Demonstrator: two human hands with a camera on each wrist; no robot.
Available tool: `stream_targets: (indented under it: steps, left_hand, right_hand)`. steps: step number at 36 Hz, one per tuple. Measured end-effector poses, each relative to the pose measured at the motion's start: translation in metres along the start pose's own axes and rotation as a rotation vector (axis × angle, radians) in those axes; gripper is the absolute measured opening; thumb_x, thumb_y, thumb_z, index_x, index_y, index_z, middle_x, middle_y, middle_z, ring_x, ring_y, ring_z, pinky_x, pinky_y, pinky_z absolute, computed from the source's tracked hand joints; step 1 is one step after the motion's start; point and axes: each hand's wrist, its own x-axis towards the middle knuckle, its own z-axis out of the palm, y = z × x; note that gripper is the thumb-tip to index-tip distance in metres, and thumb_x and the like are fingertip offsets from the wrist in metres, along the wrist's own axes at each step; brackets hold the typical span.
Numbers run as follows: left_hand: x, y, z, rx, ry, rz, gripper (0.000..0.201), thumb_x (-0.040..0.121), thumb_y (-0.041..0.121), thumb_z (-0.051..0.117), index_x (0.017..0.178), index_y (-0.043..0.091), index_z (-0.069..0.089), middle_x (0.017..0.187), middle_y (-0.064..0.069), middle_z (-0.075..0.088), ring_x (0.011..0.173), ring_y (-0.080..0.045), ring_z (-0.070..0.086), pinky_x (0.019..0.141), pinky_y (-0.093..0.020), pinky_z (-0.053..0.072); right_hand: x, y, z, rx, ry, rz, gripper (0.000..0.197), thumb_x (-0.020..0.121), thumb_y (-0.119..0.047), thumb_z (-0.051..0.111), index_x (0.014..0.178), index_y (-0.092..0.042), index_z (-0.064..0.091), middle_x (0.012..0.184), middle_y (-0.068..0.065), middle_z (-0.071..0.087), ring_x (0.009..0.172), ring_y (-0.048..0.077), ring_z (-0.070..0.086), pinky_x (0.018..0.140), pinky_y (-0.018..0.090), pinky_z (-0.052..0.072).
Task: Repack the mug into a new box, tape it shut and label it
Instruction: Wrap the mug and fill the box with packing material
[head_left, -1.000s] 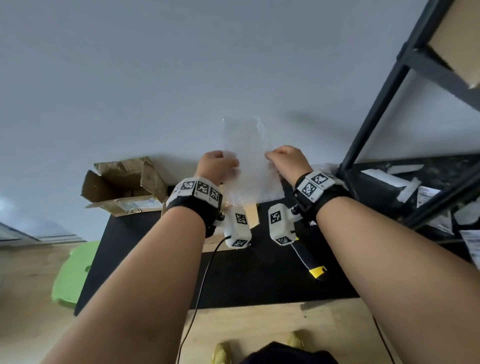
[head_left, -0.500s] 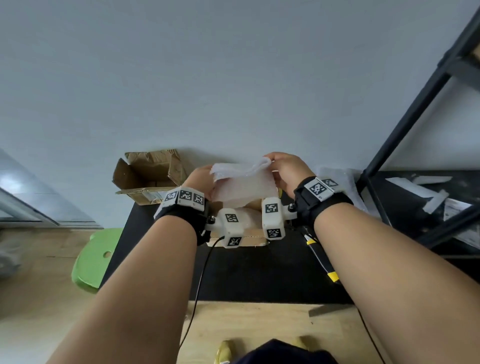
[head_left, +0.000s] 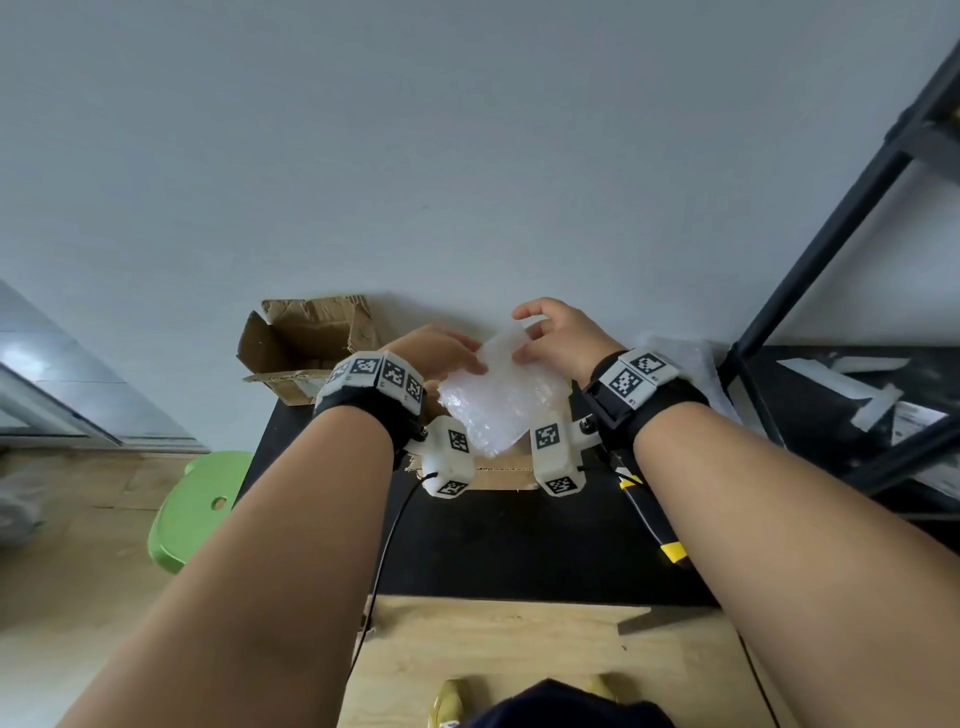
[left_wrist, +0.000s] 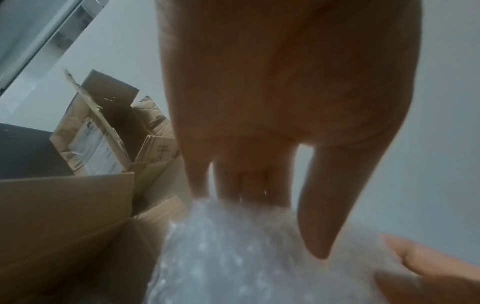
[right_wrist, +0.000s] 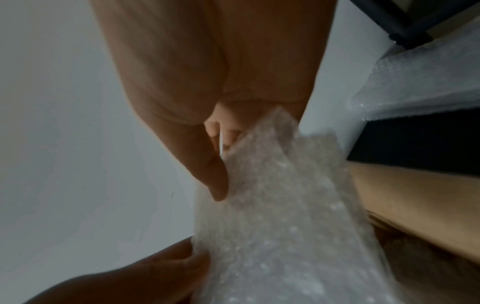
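Mug unseen; bubble wrap (head_left: 501, 402) between hands.

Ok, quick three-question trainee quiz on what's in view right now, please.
1. True or false: both hands hold the clear bubble-wrap sheet.
2. Which lies nearer the grey wall: A) the torn open brown cardboard box, B) the yellow-tipped black tool?
3. Fill in: the round stool beside the black table is ____.

Key: 1 true: left hand and right hand both pinch it. 2 A. 3 green.
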Motion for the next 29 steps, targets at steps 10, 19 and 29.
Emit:
stream_targets:
  steps: [10,19,29]
  left_hand:
    - [0.004,-0.018,0.005,-0.436,0.166,0.001,0.009,0.088,0.009,0.064,0.093,0.003,0.066,0.098,-0.019,0.063,0.088,-0.028,0.06,0.086,-0.042,0.052]
    - [0.001,-0.021,0.013,-0.642,0.15,-0.056,0.027,0.091,0.02,0.065,0.109,0.002,0.063,0.1,-0.014,0.065,0.083,-0.025,0.063,0.072,-0.035,0.056]
    - [-0.008,-0.023,0.008,-0.848,-0.035,-0.199,0.029,0.098,0.019,0.052,0.116,-0.004,0.055,0.098,-0.017,0.065,0.07,-0.025,0.069,0.053,-0.025,0.058]
  right_hand:
    - [-0.004,0.01,0.001,0.291,-0.003,0.152,0.052,0.079,-0.04,0.077,0.119,-0.013,0.059,0.123,0.012,0.063,0.102,0.023,0.065,0.091,0.039,0.055]
    - [-0.003,0.009,0.008,0.284,0.016,0.148,0.07,0.071,-0.015,0.079,0.137,-0.016,0.053,0.125,0.007,0.064,0.109,0.029,0.065,0.093,0.045,0.054]
    - [0.011,0.007,0.01,0.241,0.013,0.139,0.038,0.085,0.008,0.053,0.108,-0.016,0.072,0.103,0.009,0.072,0.092,0.029,0.071,0.07,0.035,0.057]
